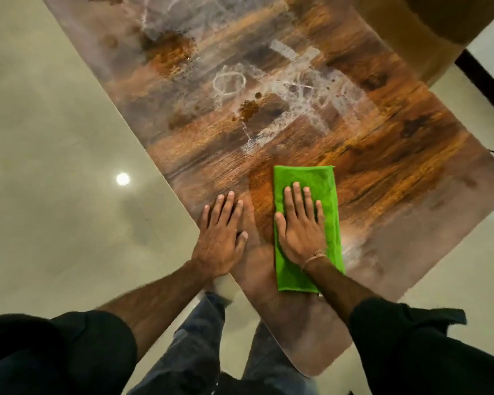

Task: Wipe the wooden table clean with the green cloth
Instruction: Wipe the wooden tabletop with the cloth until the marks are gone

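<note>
Head view shows the right hand (301,226) spread flat on the green cloth (308,176), fingers straight and pressing, not pinching. The cloth is folded into a long strip and lies on the wooden table (382,172) toward its near end, closer to the left edge. The left hand (220,235) rests flat with straight fingers on bare wood at that left edge, apparently as a brace. Beyond the cloth are a brown spill (248,109), white smears (297,89) and, toward the far end, a larger brown patch (169,52). To wipe well, I would keep the whole palm loaded, push in long overlapping strokes toward the far end, and refold to a fresh face once the brown spill soaks in.
</note>
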